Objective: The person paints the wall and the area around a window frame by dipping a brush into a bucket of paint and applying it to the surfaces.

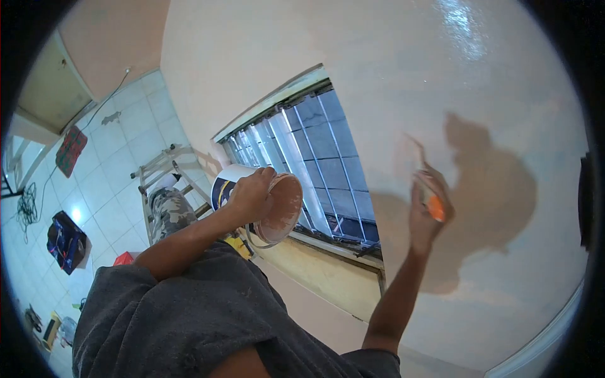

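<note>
The left hand [252,195] is closed over the rim of a bucket [222,189], gripping it from above and holding it tipped so its mouth, coated in peach paint, faces the window [315,164]. The bucket hangs in the air at the middle of the view, just in front of the window's lower left corner and above the sill [321,264]. The right hand [423,214] is raised further right, fingers wrapped around the orange handle of a brush [435,206], whose blurred tip lies against the wall [504,82]. Around the brush spreads a darker, wet-looking patch [498,189] on the paler wall. Far below on the left lies a tiled floor [107,157] with a ladder [164,167] rising from it, a red bag [70,150] and a dark bag [66,239].
</note>
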### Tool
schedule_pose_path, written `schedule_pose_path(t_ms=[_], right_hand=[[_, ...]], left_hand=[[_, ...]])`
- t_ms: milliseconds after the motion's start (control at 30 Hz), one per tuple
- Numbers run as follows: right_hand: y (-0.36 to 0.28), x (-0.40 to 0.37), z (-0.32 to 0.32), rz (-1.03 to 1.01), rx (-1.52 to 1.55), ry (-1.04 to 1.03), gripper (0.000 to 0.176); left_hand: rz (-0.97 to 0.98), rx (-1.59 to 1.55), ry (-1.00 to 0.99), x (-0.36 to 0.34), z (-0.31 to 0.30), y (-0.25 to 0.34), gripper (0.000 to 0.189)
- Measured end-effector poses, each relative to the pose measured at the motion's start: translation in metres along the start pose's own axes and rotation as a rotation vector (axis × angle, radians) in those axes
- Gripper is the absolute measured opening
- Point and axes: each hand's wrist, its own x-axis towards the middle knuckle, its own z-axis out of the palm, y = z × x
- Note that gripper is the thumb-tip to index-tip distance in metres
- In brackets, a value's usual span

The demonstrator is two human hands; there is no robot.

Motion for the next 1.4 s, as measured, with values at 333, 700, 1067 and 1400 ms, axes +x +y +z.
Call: schedule_pose_path(t_ms=[333, 700, 1067, 1400], right_hand=[[-0.022, -0.011, -0.039, 0.029, -0.033, -0.007, 0.017], [0.007, -0.034, -0.055, 0.083, -0.221, 0.041, 0.021], [-0.012, -0.061, -0.011, -0.093, -0.772, 0.001, 0.024], [-0.012, -0.078, 0.013, 0.073, -0.099, -0.229, 0.019]], left_hand=[[0.093, -0.004, 0.045, -0.001, 0.013, -0.003, 0.037], [0.069, 0.068, -0.013, -0.003, 0.004, 0.001, 0.037], [0.096, 0.067, -0.012, -0.007, -0.002, 0.005, 0.035], [0.091, 0.082, 0.045, -0.004, -0.005, -0.005, 0.034]])
